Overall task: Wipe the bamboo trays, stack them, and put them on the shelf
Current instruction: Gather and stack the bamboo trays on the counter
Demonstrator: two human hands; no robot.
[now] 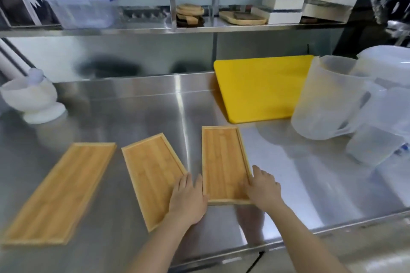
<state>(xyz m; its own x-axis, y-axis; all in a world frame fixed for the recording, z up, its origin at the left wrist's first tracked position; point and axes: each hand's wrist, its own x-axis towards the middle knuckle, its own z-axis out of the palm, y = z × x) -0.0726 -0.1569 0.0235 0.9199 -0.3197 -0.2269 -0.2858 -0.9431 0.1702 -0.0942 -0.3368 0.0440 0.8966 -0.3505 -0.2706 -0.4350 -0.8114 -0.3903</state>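
Note:
Three shallow bamboo trays lie side by side on the steel counter: a left tray (60,190), a middle tray (150,173) and a right tray (221,162). Both hands grip the right tray at its near end. My left hand (188,199) holds its left rim and also lies over the middle tray's near right corner. My right hand (263,188) holds its right rim. The steel shelf (133,30) runs along the wall above the counter. No cloth is in view.
A yellow cutting board (261,88) lies behind the right tray. Clear plastic pitchers (328,97) crowd the right side. A white mortar with pestle (33,97) stands at far left. The shelf carries a plastic container (82,10), wooden boards (241,17) and boxes.

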